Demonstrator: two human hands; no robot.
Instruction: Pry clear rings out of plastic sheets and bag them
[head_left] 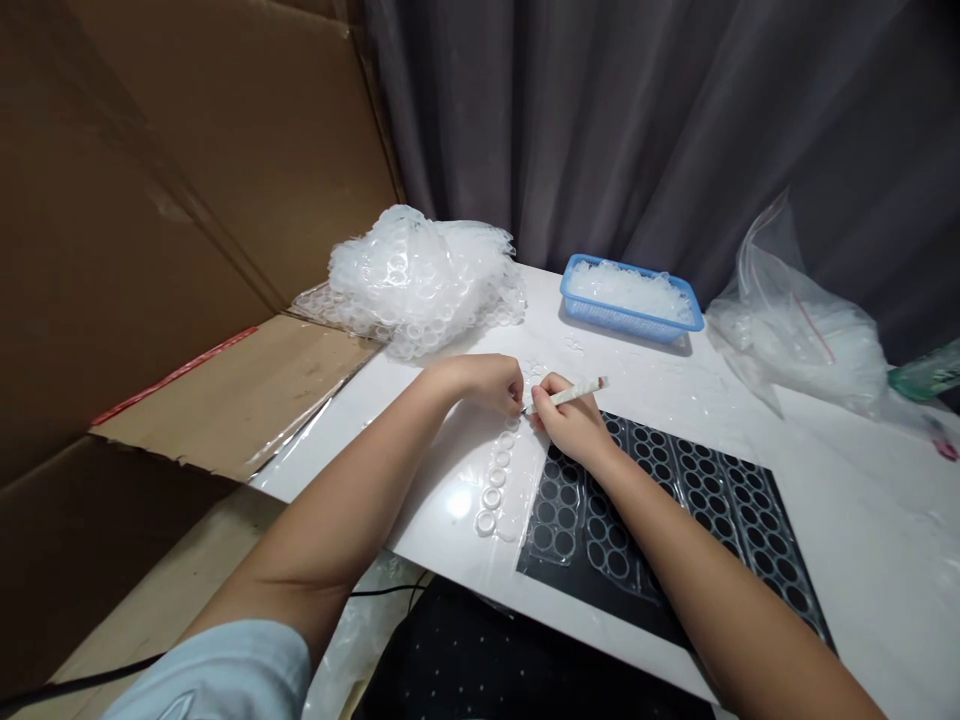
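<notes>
We see the left hand (487,385) curled, fingertips pinching the top end of a clear blister strip (498,482) lying flat on the white desk (862,520). Right hand (574,425) grips a thin white stick (568,395), tip at that same end. Strip sits just left of the black mat (679,500). Behind: pile of clear strips (420,280), blue basket (630,318), plastic bag (810,340).

Makeshift home piecework bench: cardboard box (150,200), drawn curtain (637,120), heaped plastic blister strips (420,275).
</notes>
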